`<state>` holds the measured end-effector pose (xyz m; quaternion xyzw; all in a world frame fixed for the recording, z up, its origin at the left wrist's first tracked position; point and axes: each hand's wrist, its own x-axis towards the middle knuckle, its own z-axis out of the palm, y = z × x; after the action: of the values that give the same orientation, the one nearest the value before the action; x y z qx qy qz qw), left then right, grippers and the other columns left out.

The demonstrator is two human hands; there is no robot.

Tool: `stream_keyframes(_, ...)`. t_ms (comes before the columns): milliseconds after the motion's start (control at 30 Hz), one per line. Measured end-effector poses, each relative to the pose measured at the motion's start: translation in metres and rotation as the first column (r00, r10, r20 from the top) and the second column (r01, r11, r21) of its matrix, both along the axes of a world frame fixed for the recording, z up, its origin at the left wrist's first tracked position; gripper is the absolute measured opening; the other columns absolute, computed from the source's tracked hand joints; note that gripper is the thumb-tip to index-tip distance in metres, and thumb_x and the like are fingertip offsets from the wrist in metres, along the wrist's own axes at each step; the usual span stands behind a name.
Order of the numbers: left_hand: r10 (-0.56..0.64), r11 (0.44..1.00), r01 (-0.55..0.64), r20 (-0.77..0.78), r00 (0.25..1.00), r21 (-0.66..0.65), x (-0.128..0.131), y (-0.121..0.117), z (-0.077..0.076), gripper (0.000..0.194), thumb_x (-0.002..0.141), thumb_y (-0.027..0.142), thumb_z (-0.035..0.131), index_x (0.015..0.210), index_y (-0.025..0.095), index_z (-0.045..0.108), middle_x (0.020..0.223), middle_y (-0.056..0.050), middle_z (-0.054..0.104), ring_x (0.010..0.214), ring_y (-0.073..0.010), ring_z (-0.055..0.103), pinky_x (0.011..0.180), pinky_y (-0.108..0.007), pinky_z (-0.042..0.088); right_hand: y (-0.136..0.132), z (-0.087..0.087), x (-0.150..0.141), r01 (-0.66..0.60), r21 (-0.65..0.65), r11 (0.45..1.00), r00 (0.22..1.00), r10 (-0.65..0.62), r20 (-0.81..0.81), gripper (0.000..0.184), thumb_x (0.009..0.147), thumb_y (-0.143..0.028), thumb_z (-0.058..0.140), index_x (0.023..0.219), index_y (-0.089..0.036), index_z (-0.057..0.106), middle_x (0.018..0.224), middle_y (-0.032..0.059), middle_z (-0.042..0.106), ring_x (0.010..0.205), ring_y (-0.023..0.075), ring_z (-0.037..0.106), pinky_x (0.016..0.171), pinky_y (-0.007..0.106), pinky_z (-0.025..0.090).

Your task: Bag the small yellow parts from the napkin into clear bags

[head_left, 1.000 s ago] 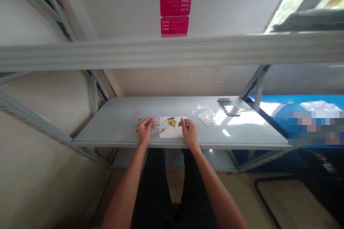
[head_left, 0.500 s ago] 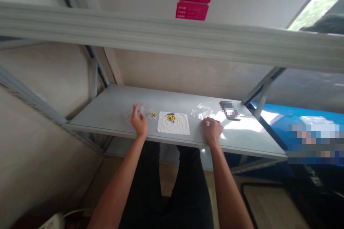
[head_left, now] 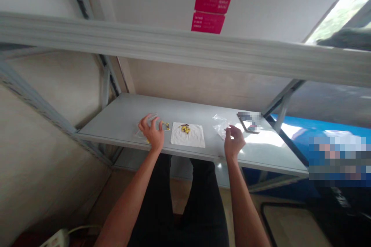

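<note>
My left hand (head_left: 153, 134) is over clear plastic bags (head_left: 139, 134) at the left, its fingers curved and apart. Just right of its thumb are small yellow and dark pieces (head_left: 166, 126), seemingly in a small clear bag. On a white cloth (head_left: 188, 141) between my hands sits a little heap of yellow and dark beads (head_left: 185, 128). My right hand (head_left: 234, 142) is closed in a pinch at the edge of a crumpled clear plastic bag (head_left: 219, 124); the fingertips partly hide the contact.
The grey shelf (head_left: 185, 110) carries everything. A phone-like dark item (head_left: 249, 122), partly blurred out, lies at the right. A thick grey crossbeam (head_left: 174, 48) spans above the shelf, with metal uprights at both sides. Blue material (head_left: 292, 123) is beyond the right end.
My left hand has turned over the bags, its fingers now reaching down and apart. My right hand has lifted and turned from the shelf, pinching at the clear bag. The view has tilted slightly.
</note>
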<state>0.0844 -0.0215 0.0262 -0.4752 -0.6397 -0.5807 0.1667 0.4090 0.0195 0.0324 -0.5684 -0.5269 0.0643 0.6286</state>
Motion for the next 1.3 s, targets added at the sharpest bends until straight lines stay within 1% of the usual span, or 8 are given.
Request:
stream_keyframes(133, -0.316, 0.949, 0.311, -0.130, 0.940, -0.051, 0.006, 0.000, 0.000, 0.017, 0.096, 0.034, 0.060, 0.103, 0.020, 0.068, 0.114, -0.012, 0.067, 0.117, -0.0277, 0.058, 0.108, -0.048, 0.041, -0.015, 0.023, -0.051, -0.342, -0.005, 0.940, 0.939, 0.342, -0.025, 0.026, 0.092, -0.040, 0.063, 0.104, -0.018, 0.070, 0.088, 0.0061, 0.074, 0.076, 0.0173, 0.070, 0.072, 0.030, 0.056)
stream_keyframes(300, -0.638, 0.755, 0.620, -0.021, 0.770, -0.216, 0.010, 0.001, -0.001, 0.033, 0.092, 0.045, 0.063, 0.112, 0.018, 0.067, 0.109, -0.011, 0.071, 0.105, -0.0242, 0.065, 0.096, -0.038, 0.049, -0.025, 0.031, -0.125, -0.735, -0.147, 0.662, 0.645, 0.750, 0.147, 0.016, 0.093, -0.029, 0.060, 0.098, -0.022, 0.074, 0.092, 0.0038, 0.077, 0.074, 0.0145, 0.070, 0.072, 0.026, 0.055)
stream_keyframes(433, -0.548, 0.769, 0.612, 0.305, 0.779, -0.184, -0.001, 0.009, -0.008, 0.030, 0.087, 0.046, 0.068, 0.084, 0.017, 0.072, 0.083, -0.006, 0.074, 0.081, -0.0203, 0.067, 0.080, -0.031, 0.052, -0.016, 0.012, -0.137, -0.549, -0.150, 0.822, 0.821, 0.565, 0.088, 0.023, 0.096, -0.025, 0.051, 0.102, -0.019, 0.072, 0.097, 0.0054, 0.075, 0.077, 0.0155, 0.069, 0.071, 0.027, 0.053)
stream_keyframes(533, -0.556, 0.721, 0.674, 0.447, 0.701, -0.160, -0.008, 0.015, -0.012, 0.030, 0.085, 0.045, 0.069, 0.087, 0.016, 0.077, 0.087, -0.008, 0.077, 0.083, -0.0220, 0.070, 0.080, -0.032, 0.054, -0.010, -0.003, -0.129, -0.325, -0.224, 0.919, 0.893, 0.376, 0.247, 0.020, 0.093, -0.022, 0.055, 0.099, -0.019, 0.074, 0.100, 0.0072, 0.073, 0.084, 0.0189, 0.065, 0.080, 0.031, 0.052)
stream_keyframes(767, -0.601, 0.630, 0.754, 0.498, 0.625, -0.186, -0.006, 0.014, -0.008, 0.045, 0.079, 0.044, 0.077, 0.115, 0.017, 0.077, 0.106, -0.010, 0.079, 0.091, -0.0238, 0.071, 0.087, -0.035, 0.055, -0.009, -0.014, -0.126, -0.210, -0.343, 0.916, 0.768, 0.371, 0.522, 0.018, 0.094, -0.026, 0.064, 0.106, -0.022, 0.078, 0.108, 0.0109, 0.067, 0.106, 0.0259, 0.056, 0.094, 0.036, 0.046)
stream_keyframes(967, -0.618, 0.590, 0.771, 0.480, 0.622, -0.240, -0.005, 0.016, -0.009, 0.052, 0.072, 0.044, 0.083, 0.116, 0.016, 0.077, 0.092, -0.007, 0.078, 0.081, -0.0212, 0.069, 0.082, -0.034, 0.056, -0.007, -0.010, -0.133, -0.248, -0.373, 0.894, 0.679, 0.436, 0.591, 0.021, 0.097, -0.021, 0.060, 0.109, -0.023, 0.077, 0.114, 0.0108, 0.065, 0.109, 0.0243, 0.056, 0.097, 0.035, 0.045)
stream_keyframes(1167, -0.633, 0.572, 0.766, 0.436, 0.640, -0.294, -0.005, 0.018, -0.012, 0.049, 0.070, 0.041, 0.085, 0.113, 0.018, 0.079, 0.088, -0.006, 0.079, 0.078, -0.0212, 0.068, 0.081, -0.034, 0.056, -0.005, -0.015, -0.129, -0.275, -0.351, 0.895, 0.700, 0.436, 0.565, 0.023, 0.099, -0.017, 0.055, 0.108, -0.020, 0.076, 0.112, 0.0123, 0.067, 0.108, 0.0248, 0.058, 0.096, 0.035, 0.046)
stream_keyframes(1300, -0.633, 0.557, 0.772, 0.445, 0.634, -0.307, -0.004, 0.017, -0.011, 0.047, 0.070, 0.040, 0.084, 0.111, 0.018, 0.079, 0.090, -0.008, 0.080, 0.079, -0.0223, 0.070, 0.080, -0.034, 0.056, -0.006, -0.015, -0.127, -0.467, -0.257, 0.846, 0.738, 0.533, 0.414, 0.023, 0.101, -0.017, 0.052, 0.104, -0.020, 0.074, 0.107, 0.0092, 0.071, 0.104, 0.0208, 0.063, 0.092, 0.031, 0.048)
